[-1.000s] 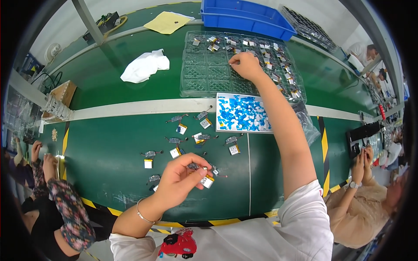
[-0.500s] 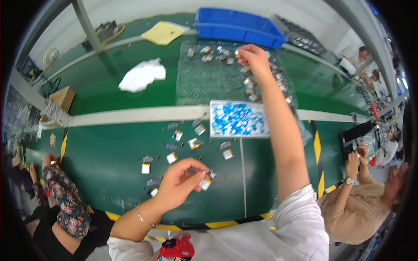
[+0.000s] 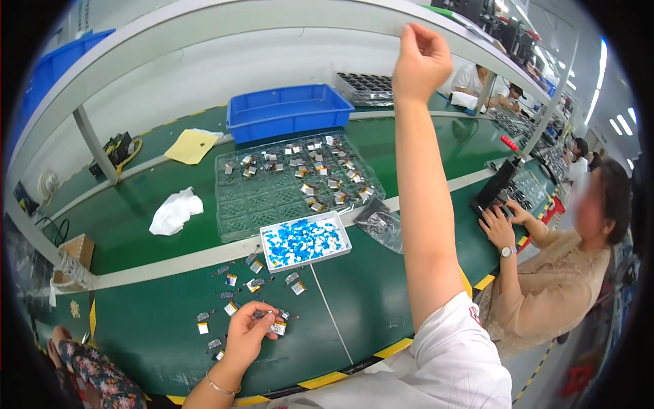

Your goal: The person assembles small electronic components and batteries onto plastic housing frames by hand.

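Note:
Above the green bench, my left hand [image 3: 248, 330] is closed on a small silver battery with a circuit board [image 3: 278, 328], pinched between thumb and fingers. My right hand [image 3: 422, 58] is raised at the end of an outstretched arm, in front of the grey shelf rail [image 3: 327, 15]. Its fingers are pressed together; whether they hold anything cannot be made out. Several similar batteries with boards [image 3: 230, 307] lie loose to the left of and beyond my left hand. A clear compartment tray [image 3: 248, 201] farther off carries many more of them.
A white box [image 3: 315, 260] of blue and white bits stands before the tray, beside a clear plastic bag [image 3: 381, 225]. Behind are a blue bin [image 3: 289, 123] and yellow paper [image 3: 191, 146]. White cloth [image 3: 176, 211] lies left. A co-worker [image 3: 545, 273] sits at right, another person's patterned sleeve [image 3: 99, 371] lower left.
My right hand has moved from over the tray up to the shelf rail. The view has tilted up and turned right. My left hand still pinches the battery with its board.

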`<state>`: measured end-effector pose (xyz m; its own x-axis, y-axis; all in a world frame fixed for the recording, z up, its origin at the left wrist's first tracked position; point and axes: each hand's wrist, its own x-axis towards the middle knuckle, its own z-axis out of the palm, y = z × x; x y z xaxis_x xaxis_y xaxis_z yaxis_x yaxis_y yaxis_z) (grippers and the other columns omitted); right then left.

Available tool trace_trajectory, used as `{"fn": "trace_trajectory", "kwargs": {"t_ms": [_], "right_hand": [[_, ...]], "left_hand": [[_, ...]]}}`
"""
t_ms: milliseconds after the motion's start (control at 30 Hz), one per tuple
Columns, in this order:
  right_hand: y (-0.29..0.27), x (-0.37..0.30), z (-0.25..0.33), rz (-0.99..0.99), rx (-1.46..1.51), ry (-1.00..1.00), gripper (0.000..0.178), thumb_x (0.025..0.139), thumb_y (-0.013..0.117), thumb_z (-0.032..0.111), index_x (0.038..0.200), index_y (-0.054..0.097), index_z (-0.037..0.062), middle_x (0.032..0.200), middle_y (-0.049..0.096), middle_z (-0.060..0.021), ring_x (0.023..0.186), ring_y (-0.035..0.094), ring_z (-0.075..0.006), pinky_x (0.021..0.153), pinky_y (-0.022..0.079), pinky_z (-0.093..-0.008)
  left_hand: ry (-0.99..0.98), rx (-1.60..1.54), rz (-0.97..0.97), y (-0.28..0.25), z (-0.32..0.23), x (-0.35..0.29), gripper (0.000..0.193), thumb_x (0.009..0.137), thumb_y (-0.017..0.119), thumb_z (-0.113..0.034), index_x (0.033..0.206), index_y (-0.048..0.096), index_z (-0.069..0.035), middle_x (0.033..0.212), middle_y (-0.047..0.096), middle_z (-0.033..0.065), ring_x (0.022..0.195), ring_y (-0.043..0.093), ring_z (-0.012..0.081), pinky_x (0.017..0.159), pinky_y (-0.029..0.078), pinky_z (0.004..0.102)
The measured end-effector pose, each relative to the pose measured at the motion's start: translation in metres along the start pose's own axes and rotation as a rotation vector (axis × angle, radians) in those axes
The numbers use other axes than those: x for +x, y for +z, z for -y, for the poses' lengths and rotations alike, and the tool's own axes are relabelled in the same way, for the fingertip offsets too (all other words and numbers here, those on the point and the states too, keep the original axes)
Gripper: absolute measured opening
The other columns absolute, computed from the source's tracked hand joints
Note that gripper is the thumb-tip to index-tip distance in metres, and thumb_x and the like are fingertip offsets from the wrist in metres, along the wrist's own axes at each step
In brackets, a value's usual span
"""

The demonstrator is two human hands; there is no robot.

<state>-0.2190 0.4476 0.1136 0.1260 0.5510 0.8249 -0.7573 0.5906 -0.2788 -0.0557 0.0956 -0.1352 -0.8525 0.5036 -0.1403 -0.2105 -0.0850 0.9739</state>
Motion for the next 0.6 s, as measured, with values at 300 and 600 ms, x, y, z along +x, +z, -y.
{"fn": "trace_trajectory", "kwargs": {"t_ms": [300, 600], "right_hand": [[-0.008, -0.003, -0.008, 0.062, -0.302, -0.354, 0.011, 0.076, 0.067, 0.005, 0.087, 0.071, 0.0058, 0.080, 0.064, -0.0056, 0.064, 0.061, -0.0123, 0.065, 0.048, -0.0243], [-0.006, 0.004, -0.007, 0.095, -0.206, -0.125, 0.008, 0.077, 0.067, 0.006, 0.085, 0.069, 0.0034, 0.078, 0.064, -0.0026, 0.064, 0.057, -0.0087, 0.061, 0.046, -0.0224]], "left_hand": [[0.055, 0.011, -0.066, 0.001, -0.004, 0.000, 0.009, 0.088, 0.052, -0.005, 0.095, 0.058, 0.000, 0.085, 0.065, 0.0099, 0.074, 0.063, 0.0139, 0.057, 0.051, 0.0230], [0.059, 0.019, -0.052, 0.002, -0.002, 0.002, 0.009, 0.088, 0.053, -0.005, 0.094, 0.058, -0.001, 0.086, 0.064, 0.0094, 0.074, 0.063, 0.0137, 0.057, 0.051, 0.0232]]}}
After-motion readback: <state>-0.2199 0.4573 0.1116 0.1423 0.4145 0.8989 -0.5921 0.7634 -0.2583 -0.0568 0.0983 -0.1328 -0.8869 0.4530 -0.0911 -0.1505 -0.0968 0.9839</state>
